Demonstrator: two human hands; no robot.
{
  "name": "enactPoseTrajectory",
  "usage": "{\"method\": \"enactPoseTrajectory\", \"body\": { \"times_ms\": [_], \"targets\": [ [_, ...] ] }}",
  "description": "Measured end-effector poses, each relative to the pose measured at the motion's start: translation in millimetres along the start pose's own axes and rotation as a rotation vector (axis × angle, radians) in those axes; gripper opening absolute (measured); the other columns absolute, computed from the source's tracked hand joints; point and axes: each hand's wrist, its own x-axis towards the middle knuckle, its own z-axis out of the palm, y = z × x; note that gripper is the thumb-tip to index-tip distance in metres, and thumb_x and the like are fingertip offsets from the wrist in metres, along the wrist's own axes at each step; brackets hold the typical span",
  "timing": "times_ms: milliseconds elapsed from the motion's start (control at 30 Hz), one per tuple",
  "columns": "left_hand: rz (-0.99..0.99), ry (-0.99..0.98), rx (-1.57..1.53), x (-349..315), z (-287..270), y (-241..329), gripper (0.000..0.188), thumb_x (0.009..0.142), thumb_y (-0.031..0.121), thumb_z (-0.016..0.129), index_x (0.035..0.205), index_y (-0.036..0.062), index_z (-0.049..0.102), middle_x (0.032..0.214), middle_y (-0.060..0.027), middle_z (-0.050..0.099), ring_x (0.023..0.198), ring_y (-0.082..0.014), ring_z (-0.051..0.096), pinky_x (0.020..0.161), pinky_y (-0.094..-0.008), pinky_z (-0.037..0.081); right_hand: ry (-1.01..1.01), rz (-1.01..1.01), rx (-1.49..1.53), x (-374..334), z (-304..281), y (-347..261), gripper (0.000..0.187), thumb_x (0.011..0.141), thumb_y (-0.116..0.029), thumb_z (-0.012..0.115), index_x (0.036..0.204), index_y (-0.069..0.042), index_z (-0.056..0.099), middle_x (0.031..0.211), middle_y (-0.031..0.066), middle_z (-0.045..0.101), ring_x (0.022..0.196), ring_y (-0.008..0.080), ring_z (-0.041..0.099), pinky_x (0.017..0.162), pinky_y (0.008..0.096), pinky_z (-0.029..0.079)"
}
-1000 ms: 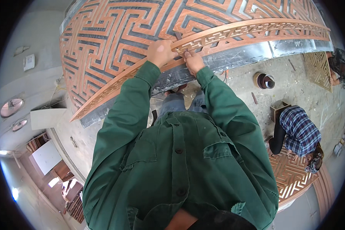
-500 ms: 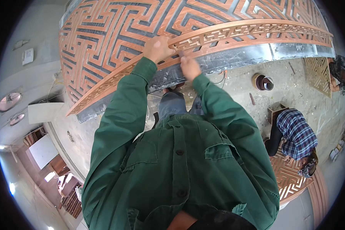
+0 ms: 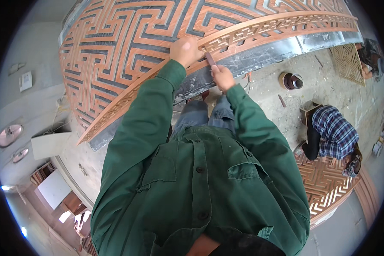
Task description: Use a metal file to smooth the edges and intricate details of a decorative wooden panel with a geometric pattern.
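The narrow fretwork strip (image 3: 260, 30) lies just beyond the hands, along the near side of the large lattice panel (image 3: 115, 53); its long axis runs from lower left to upper right, bowed by the lens, so that it passes crosswise in front of the person; the left hand (image 3: 186, 51) is the nearer, being on the strip itself, while the right hand (image 3: 223, 78) is a little to its right and on the person's side, off the strip; between the right hand and the strip reaches a flat reddish-brown stick (image 3: 210, 59), its length set across that of the strip, its far end at the pierced pattern just beside the left hand; whether that end sits inside an opening or only against the wood, I cannot tell; the left hand is closed over the strip, though its fingertips are hidden; the right hand is closed around the stick's near end, thumb and fingers drawn together; beneath, the dark table edge (image 3: 266, 57) shows between strip and floor; well apart at the right, a co-worker in a plaid shirt (image 3: 337, 130) bends over another lattice panel (image 3: 326, 177).
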Motion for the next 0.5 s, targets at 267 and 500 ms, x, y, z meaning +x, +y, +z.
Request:
{"method": "enactPoseTrajectory", "body": {
  "times_ms": [267, 500],
  "targets": [
    [0.021, -0.074, -0.011, 5.7, 9.2, -22.8, 0.031, 0.071, 0.031, 0.072, 0.091, 0.0065, 0.074, 0.087, -0.0176, 0.071, 0.084, -0.0349, 0.07, 0.074, -0.0434, 0.056, 0.022, 0.23, 0.031, 5.7, 17.0, -80.6, 0.036, 0.101, -0.033, 0.047, 0.076, -0.008, 0.054, 0.053, -0.0014, 0.042, 0.043, 0.0103, 0.038, 0.039, 0.028, 0.026],
    [-0.053, -0.139, -0.028, 7.5, -3.9, -20.2, 0.029, 0.072, 0.029, 0.069, 0.093, 0.0083, 0.074, 0.088, -0.0173, 0.071, 0.085, -0.0342, 0.069, 0.074, -0.0442, 0.056, 0.045, 0.074, 0.047, -34.9, 19.0, -20.2, 0.038, 0.1, -0.036, 0.047, 0.076, -0.007, 0.054, 0.056, -0.0011, 0.044, 0.046, 0.0103, 0.041, 0.042, 0.0277, 0.032]
  ]
}}
